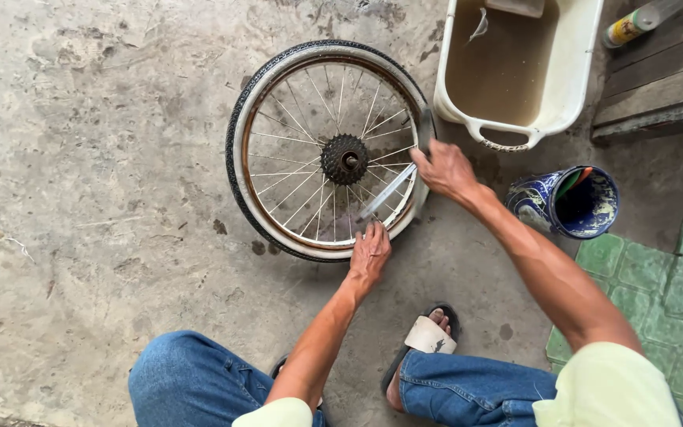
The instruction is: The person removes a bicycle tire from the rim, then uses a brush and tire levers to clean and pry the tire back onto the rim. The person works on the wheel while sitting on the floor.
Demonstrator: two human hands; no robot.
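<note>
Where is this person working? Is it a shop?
Probably a home yard or small roadside repair spot: bare concrete floor, a bicycle wheel lying flat on it, and a white tub of murky water nearby.

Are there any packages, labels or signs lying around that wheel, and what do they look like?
Spray can: top right, lying on dark wooden planks; a cylinder with a yellow and green label.
Tin: right of the bicycle wheel, on its side; round, blue and white printed pattern.
No signs or screens.
</note>
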